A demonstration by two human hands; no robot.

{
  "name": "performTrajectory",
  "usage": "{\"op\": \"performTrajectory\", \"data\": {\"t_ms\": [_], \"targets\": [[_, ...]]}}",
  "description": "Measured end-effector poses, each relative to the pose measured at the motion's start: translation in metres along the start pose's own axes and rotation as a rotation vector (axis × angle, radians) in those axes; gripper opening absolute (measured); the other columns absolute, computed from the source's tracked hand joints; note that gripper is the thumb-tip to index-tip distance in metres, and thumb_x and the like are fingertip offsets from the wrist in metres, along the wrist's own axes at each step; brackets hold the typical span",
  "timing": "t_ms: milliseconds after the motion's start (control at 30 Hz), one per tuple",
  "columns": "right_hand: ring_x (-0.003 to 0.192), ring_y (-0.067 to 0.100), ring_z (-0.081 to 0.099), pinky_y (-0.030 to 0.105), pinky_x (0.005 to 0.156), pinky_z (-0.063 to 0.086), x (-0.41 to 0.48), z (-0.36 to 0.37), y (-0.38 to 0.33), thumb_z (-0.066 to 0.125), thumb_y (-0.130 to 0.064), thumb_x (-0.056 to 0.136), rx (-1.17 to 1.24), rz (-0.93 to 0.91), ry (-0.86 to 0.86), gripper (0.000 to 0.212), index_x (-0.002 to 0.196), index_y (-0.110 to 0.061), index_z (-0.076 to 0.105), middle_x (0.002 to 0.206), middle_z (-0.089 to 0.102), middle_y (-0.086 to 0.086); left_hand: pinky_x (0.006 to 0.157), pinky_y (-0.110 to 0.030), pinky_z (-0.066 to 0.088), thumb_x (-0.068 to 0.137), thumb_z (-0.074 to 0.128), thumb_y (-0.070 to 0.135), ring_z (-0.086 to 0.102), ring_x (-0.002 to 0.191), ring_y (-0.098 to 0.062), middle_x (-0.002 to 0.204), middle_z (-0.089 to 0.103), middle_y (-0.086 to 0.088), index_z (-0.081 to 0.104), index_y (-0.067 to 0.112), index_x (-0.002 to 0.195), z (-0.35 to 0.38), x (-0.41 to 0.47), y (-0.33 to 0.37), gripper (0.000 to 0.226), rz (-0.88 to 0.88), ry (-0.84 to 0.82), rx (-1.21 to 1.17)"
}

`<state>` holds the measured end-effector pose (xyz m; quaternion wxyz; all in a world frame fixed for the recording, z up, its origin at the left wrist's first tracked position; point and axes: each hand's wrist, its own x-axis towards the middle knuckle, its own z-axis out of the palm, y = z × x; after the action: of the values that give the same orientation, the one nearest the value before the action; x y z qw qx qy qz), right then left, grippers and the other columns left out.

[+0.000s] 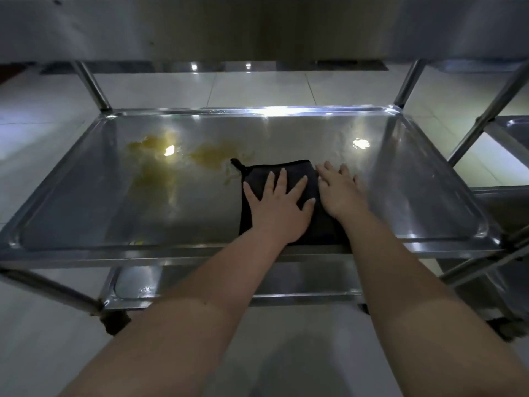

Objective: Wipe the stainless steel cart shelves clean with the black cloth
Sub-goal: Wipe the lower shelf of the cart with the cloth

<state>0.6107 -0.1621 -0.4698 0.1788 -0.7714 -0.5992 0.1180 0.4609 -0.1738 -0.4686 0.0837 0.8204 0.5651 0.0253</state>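
Observation:
A folded black cloth (289, 174) with a small loop at its far left corner lies flat on the middle shelf (86, 202) of the stainless steel cart, right of centre. My left hand (279, 207) presses flat on the cloth with fingers spread. My right hand (342, 190) lies flat beside it, over the cloth's right edge and partly on the bare steel. Yellowish-brown stains (154, 156) spread over the shelf's left and middle, just left of the cloth.
The top shelf (257, 27) hangs close overhead across the upper view. A lower shelf (137, 287) shows beneath. Cart posts (91, 84) stand at the corners, with a caster (114, 322) at the near left. Another steel cart (512, 133) stands to the right on the tiled floor.

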Motion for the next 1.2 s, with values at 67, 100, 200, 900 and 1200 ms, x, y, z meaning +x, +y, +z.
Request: {"op": "performTrajectory", "data": {"t_ms": [67, 100, 200, 900, 1200], "targets": [[0.147, 0.026, 0.013, 0.045, 0.117, 0.008, 0.000, 0.002, 0.003, 0.026, -0.036, 0.104, -0.105, -0.049, -0.018, 0.047, 0.151, -0.032, 0.029, 0.160, 0.023, -0.005, 0.109, -0.062, -0.016, 0.093, 0.016, 0.069, -0.009, 0.149, -0.021, 0.163, -0.006, 0.005, 0.006, 0.051, 0.150, -0.001, 0.008, -0.015, 0.061, 0.009, 0.009, 0.007], [0.147, 0.027, 0.012, 0.046, 0.117, 0.007, 0.000, 0.002, 0.004, 0.026, -0.040, 0.104, -0.151, -0.061, -0.040, 0.048, 0.151, -0.033, 0.027, 0.161, 0.021, -0.005, 0.111, -0.061, -0.014, 0.092, 0.015, 0.071, -0.008, 0.150, -0.022, 0.163, -0.006, 0.006, 0.006, 0.052, 0.150, -0.003, 0.012, -0.026, 0.061, 0.008, 0.007, 0.021], [0.147, 0.027, 0.012, 0.048, 0.118, 0.007, 0.000, 0.000, 0.002, 0.027, -0.045, 0.103, -0.217, -0.058, -0.058, 0.051, 0.152, -0.034, 0.025, 0.162, 0.018, -0.005, 0.115, -0.060, -0.006, 0.091, 0.016, 0.072, -0.003, 0.150, -0.022, 0.163, -0.003, 0.007, 0.006, 0.053, 0.149, -0.013, 0.023, -0.075, 0.062, -0.061, 0.024, 0.050], [0.148, 0.038, -0.005, 0.058, 0.117, -0.001, 0.023, 0.025, -0.029, 0.010, -0.047, 0.101, -0.386, -0.049, -0.079, 0.058, 0.155, -0.031, -0.002, 0.164, -0.004, 0.002, 0.114, -0.061, -0.009, 0.092, 0.019, 0.070, -0.004, 0.150, -0.022, 0.163, -0.001, 0.007, 0.007, 0.058, 0.146, -0.012, 0.087, -0.069, 0.057, 0.046, 0.024, 0.036], [0.149, 0.032, -0.004, 0.053, 0.118, -0.004, 0.024, 0.022, -0.027, 0.013, -0.046, 0.102, -0.310, -0.040, -0.075, 0.055, 0.155, -0.036, 0.002, 0.164, -0.002, -0.003, 0.116, -0.055, -0.006, 0.087, 0.021, 0.077, -0.002, 0.150, -0.016, 0.163, 0.000, 0.013, 0.009, 0.060, 0.145, -0.021, 0.110, -0.094, 0.062, 0.034, 0.008, 0.013]]}}
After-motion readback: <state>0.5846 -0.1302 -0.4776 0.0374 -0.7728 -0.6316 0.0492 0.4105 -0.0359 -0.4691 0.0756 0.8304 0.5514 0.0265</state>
